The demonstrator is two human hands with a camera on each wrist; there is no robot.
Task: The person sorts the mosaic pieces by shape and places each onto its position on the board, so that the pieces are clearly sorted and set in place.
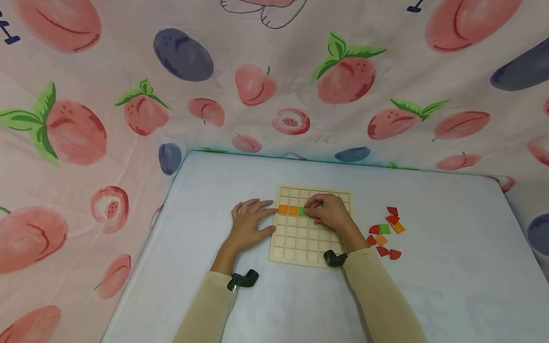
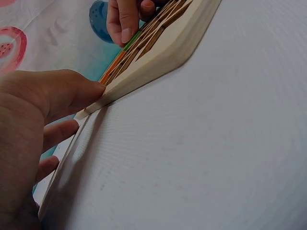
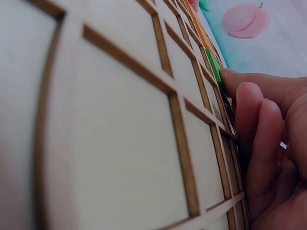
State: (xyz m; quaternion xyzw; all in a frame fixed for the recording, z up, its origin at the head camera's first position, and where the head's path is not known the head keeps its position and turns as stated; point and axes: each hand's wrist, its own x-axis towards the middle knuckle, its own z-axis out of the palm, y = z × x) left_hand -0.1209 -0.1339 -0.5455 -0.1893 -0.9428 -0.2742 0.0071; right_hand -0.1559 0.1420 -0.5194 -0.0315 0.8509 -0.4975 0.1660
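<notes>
A wooden grid board (image 1: 296, 257) with square cells lies on the table in the head view. Two orange square tiles (image 1: 288, 210) sit side by side in a row near its left edge. Just right of them is a green square tile (image 1: 302, 211), which my right hand (image 1: 329, 213) pinches at its right side with fingertips at the cell. The right wrist view shows the green tile (image 3: 214, 66) standing slightly proud of the grid, a digit against it. My left hand (image 1: 248, 229) is spread at the board's left edge, thumb (image 2: 91, 91) touching the rim.
Right of the board lie several loose pieces: red quarter-round pieces (image 1: 395, 254), orange squares (image 1: 398, 227) and a green square (image 1: 384, 229). The right forearm (image 1: 377, 286) passes close to them. A fruit-patterned cloth (image 1: 257, 47) hangs behind the white table (image 1: 450, 247).
</notes>
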